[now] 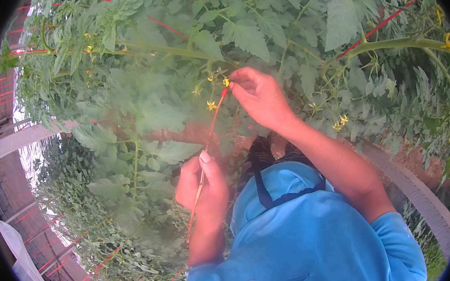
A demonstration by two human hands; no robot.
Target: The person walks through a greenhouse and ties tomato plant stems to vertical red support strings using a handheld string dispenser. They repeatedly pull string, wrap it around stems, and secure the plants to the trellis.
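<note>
My left hand (205, 185) grips a thin brown stick (212, 131) between thumb and fingers. The stick slants up to the right, and its red tip (225, 92) is at a small yellow tomato flower (226, 82). At that same flower are the thumb and fingertips of my right hand (259, 98); whether they pinch the flower or its stalk cannot be told. Another open yellow flower (211, 105) hangs just left of the stick, below the cluster. Above the cluster runs a thick green tomato stem (184, 51).
Dense tomato leaves (245, 37) surround both hands. Red strings (384, 23) run through the plants. A thick stem (394, 44) crosses at upper right, with more yellow flowers (340, 123) below. Pale curved bands (417, 193) lie at lower right and left.
</note>
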